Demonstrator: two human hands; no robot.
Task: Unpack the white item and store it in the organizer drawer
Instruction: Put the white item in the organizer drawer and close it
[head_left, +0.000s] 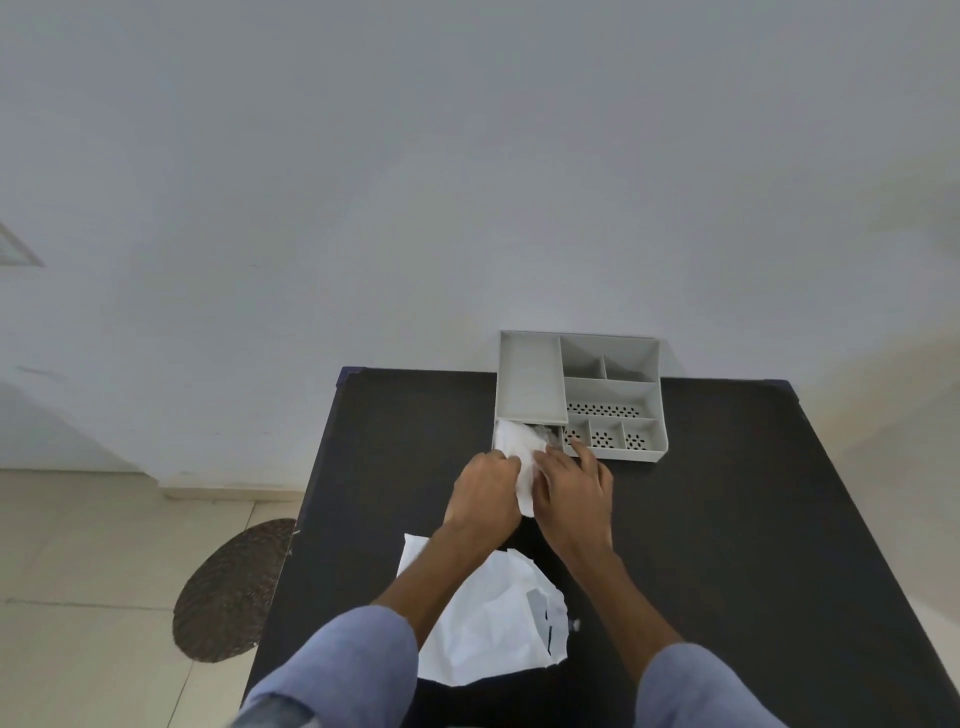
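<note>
A grey organizer with several compartments stands at the far edge of the black table. At its front left corner a drawer opening holds part of the white item, a soft crumpled piece that sticks out toward me. My left hand grips the item's left side. My right hand presses on its right side, index finger stretched toward the organizer's front. The item's lower end shows between both hands. An empty white packaging bag lies crumpled on the table near me, under my forearms.
The table stands against a pale wall. A dark woven round mat lies on the tiled floor to the left of the table. Bare black tabletop stretches to the right of the organizer and my arms.
</note>
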